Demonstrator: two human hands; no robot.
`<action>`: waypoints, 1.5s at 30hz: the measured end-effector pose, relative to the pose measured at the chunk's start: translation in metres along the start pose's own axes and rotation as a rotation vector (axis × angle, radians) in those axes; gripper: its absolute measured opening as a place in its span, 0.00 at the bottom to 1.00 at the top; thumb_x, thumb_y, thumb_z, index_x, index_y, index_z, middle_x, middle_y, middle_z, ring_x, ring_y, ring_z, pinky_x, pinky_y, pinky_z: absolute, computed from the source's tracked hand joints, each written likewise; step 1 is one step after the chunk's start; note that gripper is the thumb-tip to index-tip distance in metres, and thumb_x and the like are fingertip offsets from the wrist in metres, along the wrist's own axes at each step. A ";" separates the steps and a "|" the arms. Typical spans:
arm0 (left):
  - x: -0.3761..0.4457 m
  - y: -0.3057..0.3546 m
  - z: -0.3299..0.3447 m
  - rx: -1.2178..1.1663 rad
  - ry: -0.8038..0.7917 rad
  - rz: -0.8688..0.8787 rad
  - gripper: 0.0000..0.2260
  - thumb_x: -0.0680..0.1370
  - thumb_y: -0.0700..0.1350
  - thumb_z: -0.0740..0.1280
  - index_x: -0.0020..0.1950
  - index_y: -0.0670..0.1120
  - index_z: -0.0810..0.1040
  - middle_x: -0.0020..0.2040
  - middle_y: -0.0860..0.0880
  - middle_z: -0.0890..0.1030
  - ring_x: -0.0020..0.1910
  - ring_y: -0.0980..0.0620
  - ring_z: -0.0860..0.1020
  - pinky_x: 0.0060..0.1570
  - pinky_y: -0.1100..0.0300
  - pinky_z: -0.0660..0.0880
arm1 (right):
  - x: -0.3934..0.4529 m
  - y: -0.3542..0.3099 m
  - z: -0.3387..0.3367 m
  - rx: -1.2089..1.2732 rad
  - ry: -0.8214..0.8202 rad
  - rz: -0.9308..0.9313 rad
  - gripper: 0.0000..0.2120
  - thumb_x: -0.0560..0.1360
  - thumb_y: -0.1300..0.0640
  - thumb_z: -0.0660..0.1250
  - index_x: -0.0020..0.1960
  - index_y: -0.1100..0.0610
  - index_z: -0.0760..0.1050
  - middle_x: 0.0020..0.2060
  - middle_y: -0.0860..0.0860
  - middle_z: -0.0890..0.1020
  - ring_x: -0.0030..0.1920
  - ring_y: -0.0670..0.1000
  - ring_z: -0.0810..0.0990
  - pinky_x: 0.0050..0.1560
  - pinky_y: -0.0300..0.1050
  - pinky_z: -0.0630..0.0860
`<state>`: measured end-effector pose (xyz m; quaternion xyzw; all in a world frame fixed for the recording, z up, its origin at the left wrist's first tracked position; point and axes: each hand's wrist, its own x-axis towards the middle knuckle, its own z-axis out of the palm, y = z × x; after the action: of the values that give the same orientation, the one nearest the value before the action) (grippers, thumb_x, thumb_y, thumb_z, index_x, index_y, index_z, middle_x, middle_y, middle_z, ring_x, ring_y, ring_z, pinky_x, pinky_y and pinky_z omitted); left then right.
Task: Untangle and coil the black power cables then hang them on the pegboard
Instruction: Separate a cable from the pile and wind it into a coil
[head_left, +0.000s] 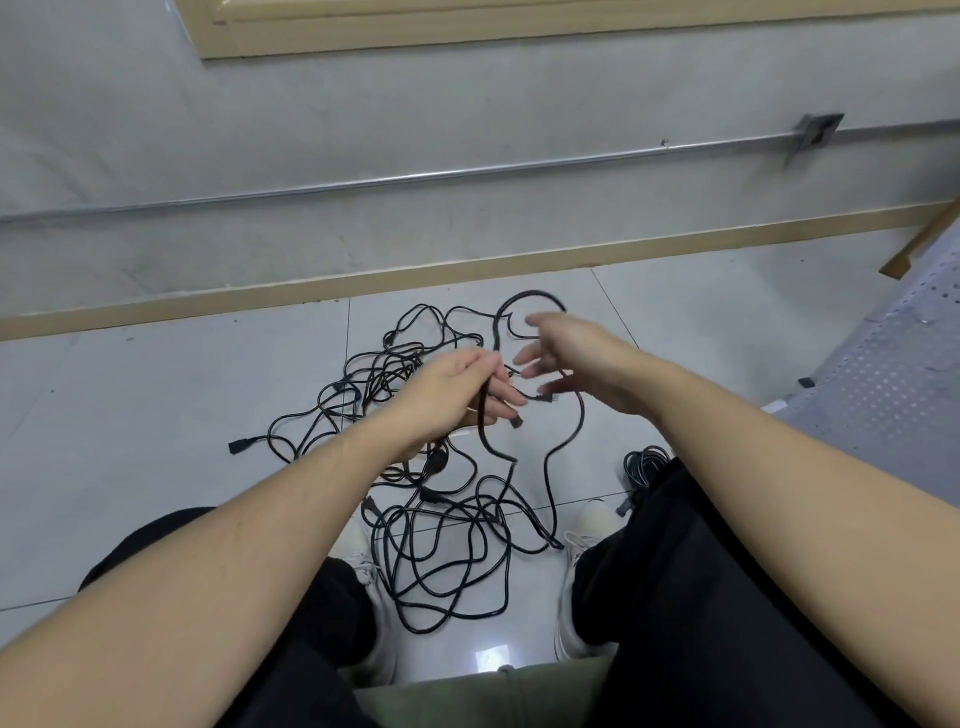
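Observation:
A tangle of black power cables (441, 540) lies on the tiled floor between my feet and reaches toward the wall. My left hand (457, 400) grips a black cable above the pile, and the strand hangs down from my fist. A loop of the same cable (524, 301) arcs up behind my right hand (566, 353), which hovers with fingers spread and blurred, close to the left hand. Its hold on the cable cannot be made out. A connector (550, 399) shows between the two hands. A coiled black cable (644, 465) lies by my right knee.
A perforated white pegboard (893, 374) leans at the right edge. A wooden skirting board (363, 283) runs along the grey wall, with a metal conduit (415, 179) above it. My white shoes (582, 540) flank the cable pile. A plug end (240, 446) lies at the left.

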<state>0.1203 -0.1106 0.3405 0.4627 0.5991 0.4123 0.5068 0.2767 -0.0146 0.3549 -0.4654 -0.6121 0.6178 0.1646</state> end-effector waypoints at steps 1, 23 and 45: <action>0.000 0.003 -0.002 -0.068 0.035 -0.002 0.13 0.88 0.48 0.55 0.49 0.44 0.74 0.43 0.45 0.87 0.41 0.49 0.85 0.47 0.55 0.82 | -0.001 0.002 0.000 -0.178 -0.075 0.000 0.17 0.82 0.55 0.57 0.70 0.52 0.71 0.55 0.52 0.82 0.56 0.52 0.81 0.56 0.51 0.78; -0.010 -0.014 0.000 0.146 -0.217 -0.174 0.13 0.84 0.58 0.62 0.62 0.52 0.76 0.58 0.49 0.85 0.57 0.51 0.84 0.63 0.51 0.77 | -0.007 -0.011 0.014 0.056 -0.012 -0.284 0.09 0.86 0.55 0.55 0.52 0.55 0.72 0.31 0.53 0.83 0.30 0.51 0.79 0.33 0.43 0.78; 0.014 0.005 -0.019 -0.657 0.257 0.129 0.12 0.86 0.35 0.55 0.57 0.46 0.77 0.34 0.50 0.68 0.30 0.55 0.69 0.35 0.61 0.75 | -0.008 0.005 0.025 -0.529 -0.477 -0.006 0.18 0.80 0.34 0.60 0.60 0.44 0.79 0.60 0.42 0.83 0.64 0.44 0.79 0.71 0.52 0.71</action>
<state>0.1011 -0.0960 0.3450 0.2563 0.4630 0.6689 0.5221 0.2632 -0.0369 0.3484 -0.3328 -0.7735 0.5287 -0.1071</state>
